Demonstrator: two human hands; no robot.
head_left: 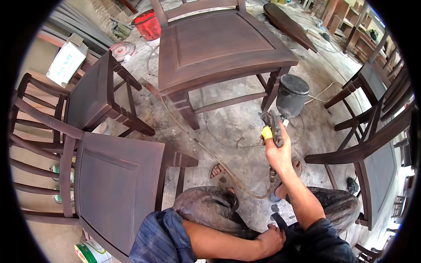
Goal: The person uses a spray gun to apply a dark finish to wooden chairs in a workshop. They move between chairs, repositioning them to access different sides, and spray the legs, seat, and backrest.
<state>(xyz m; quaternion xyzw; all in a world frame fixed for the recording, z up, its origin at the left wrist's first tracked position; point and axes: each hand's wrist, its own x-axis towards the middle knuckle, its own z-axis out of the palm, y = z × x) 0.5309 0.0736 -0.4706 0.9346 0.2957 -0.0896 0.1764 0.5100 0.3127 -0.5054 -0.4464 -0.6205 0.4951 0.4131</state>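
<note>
My right hand (280, 147) is stretched out ahead, its fingers wrapped round a dark, stained spray gun (276, 127). Something yellow (266, 133) shows at the thumb side of that grip. Below the hand, the air hose (219, 164) hangs from a fitting and curves away over the floor. Beyond the gun stands a dark brown wooden chair (219, 39), its panelled seat toward me; the gun is apart from it. My left hand (271, 241) rests low at my lap, fingers curled beside a black strap (280, 221). What it grips, if anything, is hidden.
A black bucket (293, 94) stands by the chair's front leg. Similar chairs stand at the left (118, 175) and right (379, 171). Farther back are a red-lined bucket (147, 25) and a white carton (67, 61). A paint can (92, 252) sits at lower left.
</note>
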